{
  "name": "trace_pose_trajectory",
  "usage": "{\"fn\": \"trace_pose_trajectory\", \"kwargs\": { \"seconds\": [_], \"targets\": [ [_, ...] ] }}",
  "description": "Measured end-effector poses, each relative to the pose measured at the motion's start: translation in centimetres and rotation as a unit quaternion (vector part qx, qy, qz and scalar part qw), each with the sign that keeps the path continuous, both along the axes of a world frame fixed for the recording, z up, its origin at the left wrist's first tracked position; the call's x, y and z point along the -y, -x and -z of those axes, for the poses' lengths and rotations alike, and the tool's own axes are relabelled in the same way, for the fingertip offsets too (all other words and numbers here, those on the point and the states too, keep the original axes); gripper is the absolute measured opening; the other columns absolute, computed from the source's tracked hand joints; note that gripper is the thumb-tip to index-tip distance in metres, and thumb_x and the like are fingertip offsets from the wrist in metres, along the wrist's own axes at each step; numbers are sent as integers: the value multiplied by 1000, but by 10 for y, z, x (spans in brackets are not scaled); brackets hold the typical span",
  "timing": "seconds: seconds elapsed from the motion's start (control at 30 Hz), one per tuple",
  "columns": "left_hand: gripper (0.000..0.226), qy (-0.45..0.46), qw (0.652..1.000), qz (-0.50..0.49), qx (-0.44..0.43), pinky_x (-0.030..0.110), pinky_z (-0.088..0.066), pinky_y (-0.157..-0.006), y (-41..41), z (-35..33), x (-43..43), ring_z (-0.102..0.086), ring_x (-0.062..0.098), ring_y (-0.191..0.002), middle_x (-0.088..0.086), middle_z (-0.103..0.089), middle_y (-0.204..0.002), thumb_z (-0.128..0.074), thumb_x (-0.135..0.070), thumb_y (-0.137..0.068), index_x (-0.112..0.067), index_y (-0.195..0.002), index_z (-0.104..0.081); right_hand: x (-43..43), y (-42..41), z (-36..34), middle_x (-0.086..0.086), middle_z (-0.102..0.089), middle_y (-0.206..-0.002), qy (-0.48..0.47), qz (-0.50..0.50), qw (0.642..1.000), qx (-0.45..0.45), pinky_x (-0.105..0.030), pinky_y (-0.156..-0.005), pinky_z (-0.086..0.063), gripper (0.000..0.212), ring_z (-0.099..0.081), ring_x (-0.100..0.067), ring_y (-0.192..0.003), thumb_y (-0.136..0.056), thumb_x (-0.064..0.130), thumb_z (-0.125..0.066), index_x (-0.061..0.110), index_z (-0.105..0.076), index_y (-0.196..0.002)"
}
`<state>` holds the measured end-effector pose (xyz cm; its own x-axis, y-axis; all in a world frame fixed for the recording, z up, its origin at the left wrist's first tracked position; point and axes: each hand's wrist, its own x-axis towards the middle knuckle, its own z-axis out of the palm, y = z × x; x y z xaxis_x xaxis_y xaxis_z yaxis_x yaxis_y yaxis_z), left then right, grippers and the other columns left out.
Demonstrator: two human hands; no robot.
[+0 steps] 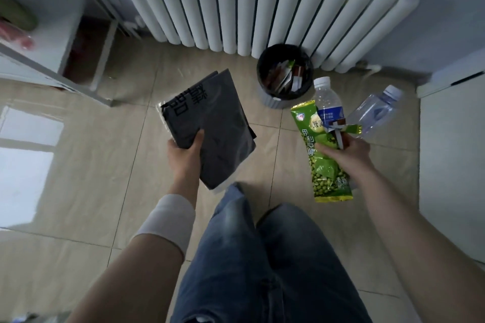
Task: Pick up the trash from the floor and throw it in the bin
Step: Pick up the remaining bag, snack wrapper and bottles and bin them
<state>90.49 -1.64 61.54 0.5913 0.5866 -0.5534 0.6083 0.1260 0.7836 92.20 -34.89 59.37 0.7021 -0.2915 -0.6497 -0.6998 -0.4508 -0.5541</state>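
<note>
A flat dark grey plastic mailing bag with black printed characters (pixel 207 128) is gripped by the left hand (pixel 185 156), the thumb laid across its near face and the fingers hidden beneath. Its long axis is tilted, running from the lower corner beside the wrist up and away to the far edge, which is aimed toward the radiator. A white band (pixel 168 220) is worn on the left forearm.

Several pieces are clenched together in the right hand (pixel 349 155). A long green glossy snack wrapper printed with peas (pixel 321 155) is held near its middle, its long axis nearly upright in the view, one end hanging below the hand and the other rising beyond it. Two clear plastic water bottles with white caps are fanned out past the fingers: the blue-labelled bottle (pixel 328 102) is pointed cap-first away from the hand toward the bin, and the plain clear bottle (pixel 375 113) is angled up and to the right. A small brown and white scrap (pixel 339 134) is pinched between them.

Just beyond the right hand's bundle, a small round bin with a black liner (pixel 284 73) is seen on the beige tiled floor (pixel 105 165), against a white column radiator (pixel 262 5); wrappers are visible inside. Blue jeans (pixel 262 257) are seen below both hands.
</note>
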Motion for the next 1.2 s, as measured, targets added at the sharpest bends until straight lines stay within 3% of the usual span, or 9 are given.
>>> {"fn": "trace_pose_trajectory", "kwargs": {
  "seconds": [0.13,0.37,0.47,0.57,0.8,0.9,1.03,1.1,1.2],
  "targets": [
    [52,-6,999,38,0,26,-51,-70,-65,-1,11,-66,18,-91,5,-68,-106,-73,-36,-72,-9,-112,-58,13,-38,-1,-13,-53,-127,23,12,1000,3,-48,-107,-42,98,-50,-32,-122,-30,80,-69,29,-63,-114],
    [52,-3,998,62,-23,33,-54,-77,-187,14,63,-64,13,-86,-4,-66,-95,-76,-40,-69,-12,-108,-56,64,-126,15,-17,-55,-126,52,-10,999,-5,-43,-108,-38,102,-44,-33,-126,-36,81,-59,24,-61,-120],
    [48,-17,996,74,-50,33,-52,-77,-229,21,95,-62,12,-81,-4,-63,-92,-74,-40,-71,-15,-106,-54,86,-167,26,-17,-59,-120,53,-28,998,-19,-36,-99,-35,95,-43,-32,-124,-40,81,-56,25,-63,-116],
    [53,-17,994,75,-73,38,-54,-80,-268,29,125,-65,21,-91,1,-67,-101,-74,-42,-69,-14,-110,-56,100,-205,37,-16,-59,-118,30,-39,997,-53,-29,-87,-29,82,-44,-31,-121,-47,75,-63,27,-63,-114],
    [50,-67,986,100,-116,46,-54,-86,-342,72,169,-64,26,-91,3,-65,-98,-74,-45,-66,-17,-102,-52,92,-299,72,-11,-58,-119,-43,-47,991,-115,-28,-93,-46,66,-56,-24,-110,-45,62,-78,30,-68,-102],
    [50,-89,981,113,-129,38,-51,-75,-373,123,181,-62,24,-88,4,-63,-100,-74,-41,-70,-12,-103,-50,77,-326,127,-8,-49,-126,-60,-40,988,-134,-37,-101,-49,54,-55,-26,-112,-32,65,-77,40,-62,-77],
    [47,-118,973,132,-148,34,-44,-73,-413,238,194,-58,25,-89,8,-61,-104,-75,-37,-72,-13,-103,-49,58,-361,244,-10,-52,-127,-144,-10,976,-164,-44,-103,-47,57,-50,-29,-122,-30,62,-83,40,-59,-77],
    [52,-98,972,130,-169,34,-46,-74,-427,292,194,-60,27,-92,10,-63,-107,-74,-40,-72,-8,-107,-53,53,-380,295,-7,-59,-123,-194,-29,963,-185,-43,-100,-50,55,-57,-27,-115,-36,56,-88,42,-63,-84],
    [57,-48,966,156,-203,36,-53,-69,-442,347,190,-63,28,-89,12,-67,-105,-66,-49,-76,-5,-111,-57,57,-407,344,-6,-71,-112,-279,-52,922,-262,-43,-97,-52,61,-68,-24,-101,-52,43,-88,31,-66,-108]
  ]
}}
